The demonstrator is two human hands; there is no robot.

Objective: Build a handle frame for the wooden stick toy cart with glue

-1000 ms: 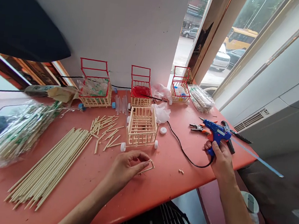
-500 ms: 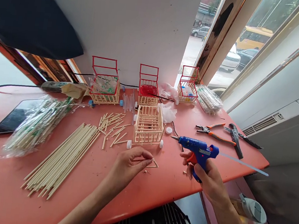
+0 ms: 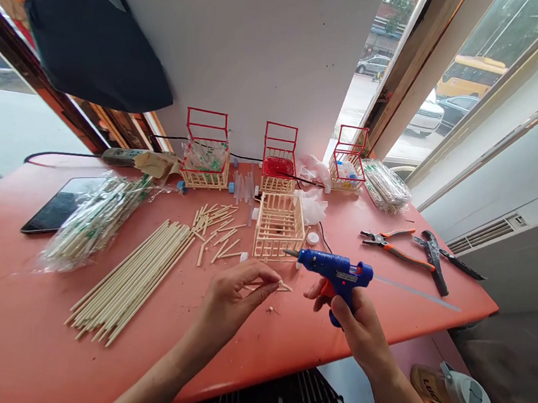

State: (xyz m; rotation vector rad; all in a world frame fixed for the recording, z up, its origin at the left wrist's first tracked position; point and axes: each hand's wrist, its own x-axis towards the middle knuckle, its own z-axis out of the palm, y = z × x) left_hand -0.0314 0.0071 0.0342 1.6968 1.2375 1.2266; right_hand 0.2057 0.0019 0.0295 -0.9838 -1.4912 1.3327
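My left hand [image 3: 240,291] pinches a small frame of thin wooden sticks [image 3: 285,286] between thumb and fingertips, low over the table. To its right, my right hand [image 3: 357,316] is wrapped round the handle of a blue glue gun [image 3: 333,269]. The gun's metal nozzle points left, above and slightly right of the small frame, not touching it. A clear glue stick [image 3: 418,293] trails from its back. Just beyond both hands stands a little wooden cart [image 3: 279,228] with white wheels, partly hidden by the gun's nozzle.
Long sticks [image 3: 130,280] and short cut pieces [image 3: 218,228] lie left of the cart. Three carts with red frames, one of them holding red material [image 3: 279,167], line the wall. Pliers [image 3: 399,246] and cutters [image 3: 432,260] lie right. A tablet [image 3: 57,208] is far left.
The glue gun has moved left, closer to my left hand. The small stick frame now looks flatter and more edge-on. The whole view has shifted, so the table's contents appear further right.
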